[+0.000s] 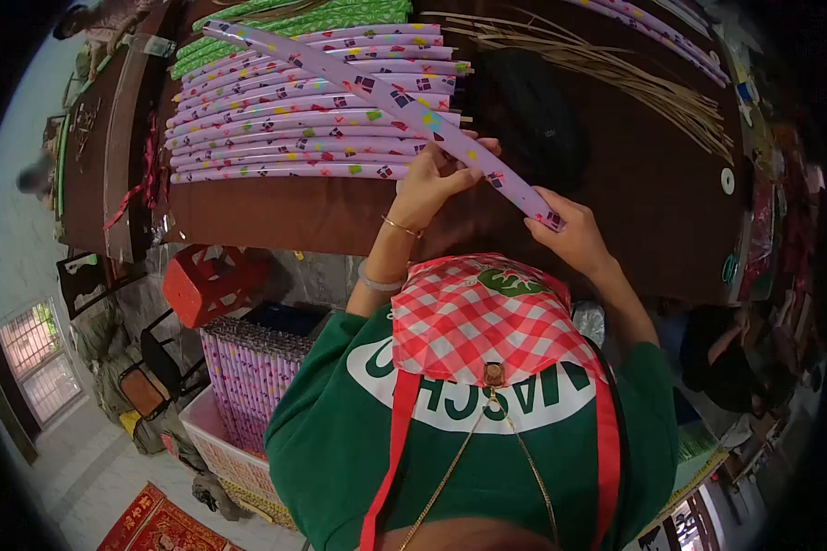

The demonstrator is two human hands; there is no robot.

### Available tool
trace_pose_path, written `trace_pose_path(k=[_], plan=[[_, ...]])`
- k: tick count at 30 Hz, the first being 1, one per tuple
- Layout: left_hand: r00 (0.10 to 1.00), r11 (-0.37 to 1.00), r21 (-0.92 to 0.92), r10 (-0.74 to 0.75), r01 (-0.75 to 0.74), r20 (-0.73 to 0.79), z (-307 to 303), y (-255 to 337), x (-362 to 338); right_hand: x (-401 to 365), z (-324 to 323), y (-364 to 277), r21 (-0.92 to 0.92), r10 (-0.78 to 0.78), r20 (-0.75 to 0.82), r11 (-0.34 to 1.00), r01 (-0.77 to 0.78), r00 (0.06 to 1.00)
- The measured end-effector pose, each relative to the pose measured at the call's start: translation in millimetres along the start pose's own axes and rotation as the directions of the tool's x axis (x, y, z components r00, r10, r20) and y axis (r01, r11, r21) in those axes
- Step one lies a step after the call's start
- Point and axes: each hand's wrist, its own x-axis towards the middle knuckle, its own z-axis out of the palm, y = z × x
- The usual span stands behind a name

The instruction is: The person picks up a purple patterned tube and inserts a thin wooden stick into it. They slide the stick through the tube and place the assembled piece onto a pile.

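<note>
A lilac roll of wrapping paper (390, 96) with printed gift boxes slants above the brown table, its far end up to the left. My left hand (432, 182) has its fingers wrapped around the roll's middle part. At the roll's near end, my right hand (568, 231) grips it between thumb and fingers. Beside my left hand lies a row of similar lilac rolls (294, 119), stacked side by side. Green patterned rolls (340, 18) lie behind them.
Long thin brown strips (616, 78) and a dark object (528, 110) lie on the table (652, 220). A white ring (728, 181) and green-handled scissors (730, 268) are at right. Below stand a red stool (188, 289) and a crate (216, 441) of upright rolls.
</note>
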Motion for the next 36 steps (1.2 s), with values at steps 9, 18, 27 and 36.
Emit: trace_pose_path(k=[9,18,27,36], plan=[[0.998,0.991,-0.135,0.007,-0.015,-0.060,-1,10,2,-3,-5,-1,-0.021,0.000,0.012,1.000,0.000,1.000],[1.000,0.991,-0.133,-0.014,0.010,-0.027,-6,3,2,-5,-4,2,-0.044,-0.010,-0.002,0.999,0.010,1.000],[0.998,0.984,-0.171,0.058,-0.052,0.030,-7,-1,2,-7,-4,5,-0.020,0.021,0.011,1.000,-0.021,1.000],[0.983,0.982,-0.161,0.071,-0.099,-0.171,-24,5,6,-9,-3,7,-0.039,-0.024,0.010,0.999,0.024,1.000]])
